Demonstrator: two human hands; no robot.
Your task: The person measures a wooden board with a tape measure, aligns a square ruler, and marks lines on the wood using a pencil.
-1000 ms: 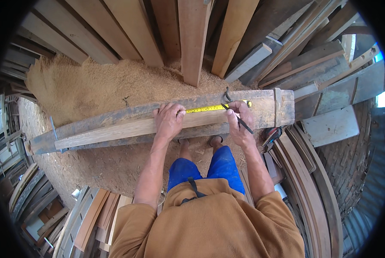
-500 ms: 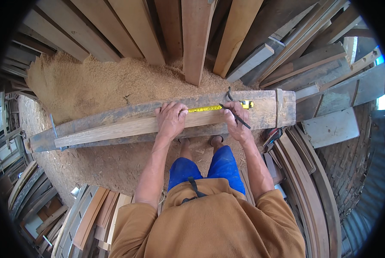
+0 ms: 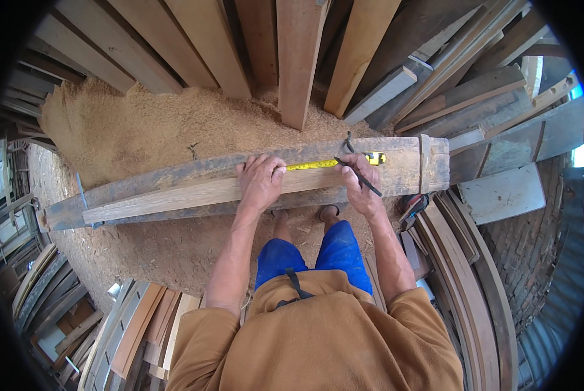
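Observation:
A long pale wooden board (image 3: 168, 201) lies along a thick, worn timber bench (image 3: 403, 153). Over the board's right part runs the yellow blade of a tape measure (image 3: 311, 165), its black-and-yellow case (image 3: 375, 158) resting on the bench just beyond my right hand. My left hand (image 3: 260, 181) is closed at the blade's left end, thumb and fingers pressing it against the board. In my right hand (image 3: 362, 177) a dark pencil (image 3: 370, 186) is gripped, its tip over the blade; the hand rests on the board and partly hides the tape near the case.
Sawdust (image 3: 142, 124) is heaped behind the bench, where several upright planks (image 3: 298, 65) lean. Stacked boards (image 3: 458, 280) stand at the lower right, more timber (image 3: 135, 326) at the lower left. A strap (image 3: 424, 163) crosses the bench's right end. A pale panel (image 3: 504, 193) lies at right.

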